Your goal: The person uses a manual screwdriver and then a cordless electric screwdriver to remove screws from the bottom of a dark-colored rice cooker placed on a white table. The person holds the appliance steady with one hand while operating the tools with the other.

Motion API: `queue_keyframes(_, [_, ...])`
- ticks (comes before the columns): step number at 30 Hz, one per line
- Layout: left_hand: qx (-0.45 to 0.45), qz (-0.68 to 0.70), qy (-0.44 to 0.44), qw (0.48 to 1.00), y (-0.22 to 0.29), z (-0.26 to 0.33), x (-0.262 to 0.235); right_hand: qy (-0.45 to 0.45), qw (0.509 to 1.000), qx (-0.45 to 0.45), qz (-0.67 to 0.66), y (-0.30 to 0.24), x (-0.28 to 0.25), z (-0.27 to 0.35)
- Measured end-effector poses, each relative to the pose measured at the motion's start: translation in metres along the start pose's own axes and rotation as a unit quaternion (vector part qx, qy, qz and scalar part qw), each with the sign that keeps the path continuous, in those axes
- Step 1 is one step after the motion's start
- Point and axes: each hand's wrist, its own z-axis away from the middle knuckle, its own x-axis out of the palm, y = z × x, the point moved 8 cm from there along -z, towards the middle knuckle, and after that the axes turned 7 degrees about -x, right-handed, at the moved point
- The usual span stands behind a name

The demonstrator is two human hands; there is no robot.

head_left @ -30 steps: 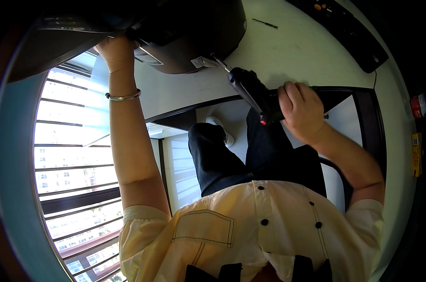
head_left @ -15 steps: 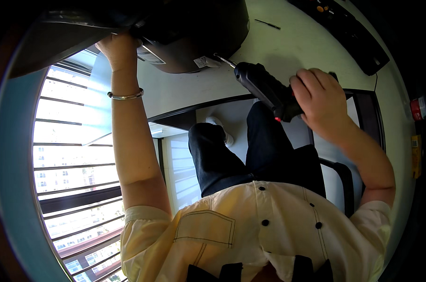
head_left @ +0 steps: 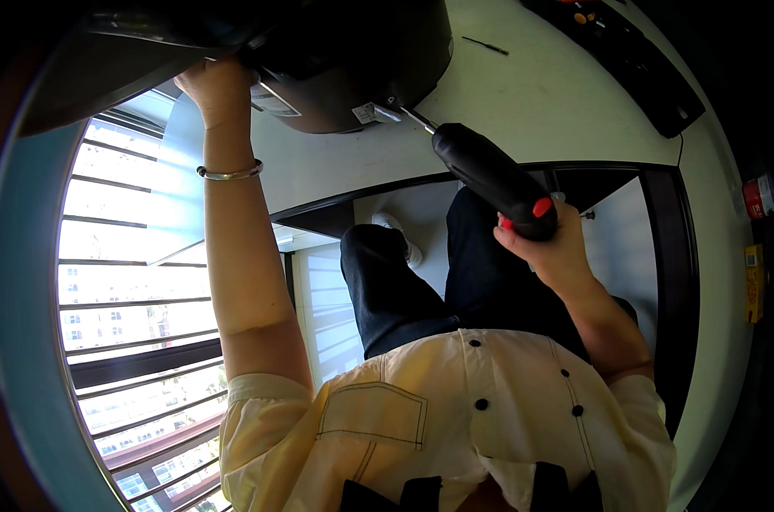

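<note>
A dark rounded appliance [head_left: 344, 77] stands on the white table at the top, with a raised lid-like part [head_left: 139, 72] reaching left. My left hand [head_left: 218, 85] is closed on the appliance's edge where that part joins; its fingertips are hidden. My right hand [head_left: 558, 243] grips a black cordless screwdriver [head_left: 489, 171] with red buttons. Its metal bit [head_left: 419, 119] points up and left at the appliance's lower side, close to a small round screw hole [head_left: 391, 100]. Whether the tip touches cannot be made out. A loose pale label [head_left: 385, 113] hangs beside it.
A thin dark bit [head_left: 485, 45] lies on the white table [head_left: 489, 94]. Farther right rests a long curved black panel [head_left: 630, 64] with an orange button. A red container [head_left: 756, 198] and a yellow box [head_left: 754, 283] lie at the far right. A window with blinds [head_left: 139, 282] is at left.
My right hand has moved down and left to the screwdriver's lower end and turned the tool, whose handle now slants lower right. The bit has shifted slightly right. My left hand stays put.
</note>
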Motion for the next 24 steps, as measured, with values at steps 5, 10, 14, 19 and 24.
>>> queue_keyframes(5, [0.037, -0.069, -0.025, 0.997, 0.007, -0.001, 0.001, 0.005, 1.000, -0.006, -0.022, 0.005, 0.011, -0.005])
queue_keyframes(10, [0.011, -0.084, -0.050, 0.995, -0.005, 0.000, 0.005, 0.002, 1.000, 0.011, -0.026, 0.009, 0.015, -0.007])
queue_keyframes(14, [0.004, -0.120, -0.059, 0.991, -0.018, 0.000, 0.005, -0.018, 0.999, 0.030, -0.017, 0.012, 0.017, -0.007])
queue_keyframes(19, [0.220, -0.244, -0.004, 0.944, 0.017, 0.006, 0.009, -0.013, 0.999, 0.030, -0.008, 0.010, 0.017, -0.008])
queue_keyframes(24, [0.145, -0.153, -0.013, 0.978, 0.008, 0.000, 0.004, -0.009, 1.000, 0.015, -0.008, 0.010, 0.020, -0.008])
